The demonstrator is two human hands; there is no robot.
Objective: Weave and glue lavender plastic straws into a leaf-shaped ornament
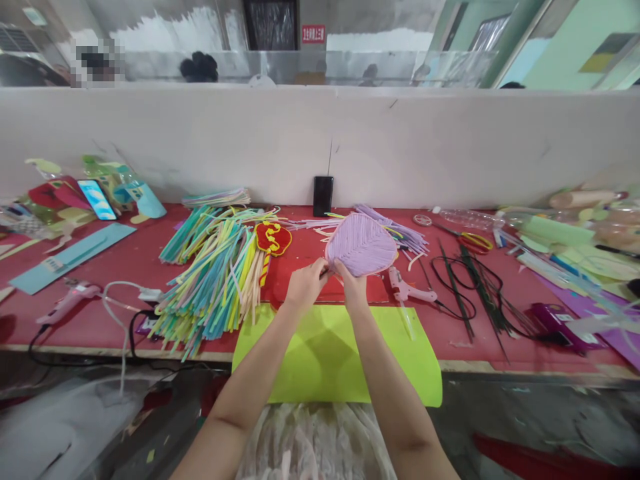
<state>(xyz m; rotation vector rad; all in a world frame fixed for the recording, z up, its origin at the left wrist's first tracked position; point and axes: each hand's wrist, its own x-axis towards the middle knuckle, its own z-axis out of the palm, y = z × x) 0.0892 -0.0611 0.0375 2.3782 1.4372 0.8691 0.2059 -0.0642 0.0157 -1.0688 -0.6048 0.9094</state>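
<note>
A rounded lilac piece [361, 244], covered in slanting rows of pipe cleaners like a leaf or fan, is held up over the table. My left hand [307, 281] pinches at its lower left edge, fingers closed. My right hand [351, 279] grips its bottom edge, the thumb in front and the other fingers hidden behind it. Below my wrists lies a bright yellow-green sheet [330, 353]. Close to my right hand rests a pink glue gun [411, 291]. Left of my hands is a red and yellow pipe-cleaner ornament [273, 240].
A large heap of coloured pipe cleaners [210, 280] spreads to the left, with loose lilac ones [400, 230] behind my right hand. A black phone [323, 195] leans on the partition. Scissors [473, 241], dark cables and thin rods lie right; a second glue gun [70, 301] lies left.
</note>
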